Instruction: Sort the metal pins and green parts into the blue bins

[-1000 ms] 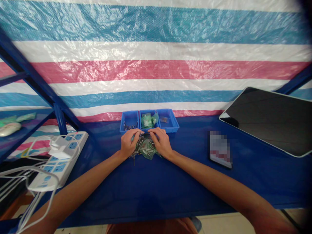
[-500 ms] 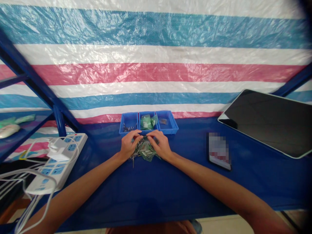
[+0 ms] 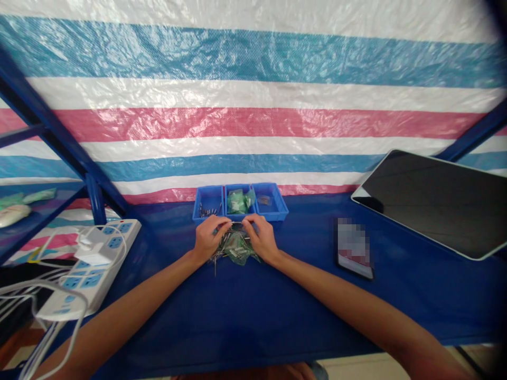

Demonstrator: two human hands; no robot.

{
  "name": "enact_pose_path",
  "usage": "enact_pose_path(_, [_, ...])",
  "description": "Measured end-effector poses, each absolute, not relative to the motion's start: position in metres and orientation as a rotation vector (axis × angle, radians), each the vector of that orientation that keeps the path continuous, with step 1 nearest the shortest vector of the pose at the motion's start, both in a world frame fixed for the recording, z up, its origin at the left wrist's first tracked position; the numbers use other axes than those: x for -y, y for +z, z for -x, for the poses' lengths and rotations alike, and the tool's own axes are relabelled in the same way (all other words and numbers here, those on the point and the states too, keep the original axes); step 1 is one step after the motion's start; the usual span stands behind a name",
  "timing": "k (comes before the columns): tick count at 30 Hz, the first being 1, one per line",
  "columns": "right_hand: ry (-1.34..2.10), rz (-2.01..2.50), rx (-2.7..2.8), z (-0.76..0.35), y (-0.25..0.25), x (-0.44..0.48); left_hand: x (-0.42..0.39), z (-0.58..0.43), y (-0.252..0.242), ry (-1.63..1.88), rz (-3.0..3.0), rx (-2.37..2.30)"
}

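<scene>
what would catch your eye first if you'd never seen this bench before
The striped plastic sheet in blue, white and pink fills the whole back of the view. Below it, mid-way across the blue table, the left hand and right hand meet over a pile of metal pins and green bags, just in front of a three-compartment blue tray. A large dark tablet sits at the far right.

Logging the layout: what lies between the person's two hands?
Head view: a heap of green bags and thin metal pins, between left hand and right hand.
</scene>
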State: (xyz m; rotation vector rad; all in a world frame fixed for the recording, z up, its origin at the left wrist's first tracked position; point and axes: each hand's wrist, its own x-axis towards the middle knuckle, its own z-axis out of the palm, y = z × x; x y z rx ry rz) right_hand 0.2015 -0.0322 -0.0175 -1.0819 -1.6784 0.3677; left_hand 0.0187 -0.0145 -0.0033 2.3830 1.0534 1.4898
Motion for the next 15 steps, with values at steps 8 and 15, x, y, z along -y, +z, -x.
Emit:
enact_pose_path(8, [0.35, 0.988, 1.736, -0.2003, -0.0127, 0.0351, 0.0143, -0.0162, -0.0048, 1.491, -2.391, -1.051])
enact_pose_path(15, [0.326, 1.019, 1.775, -0.2003, -0.0131, 0.0346, 0.0141, -0.0169, -0.003, 1.471, -2.391, -0.987])
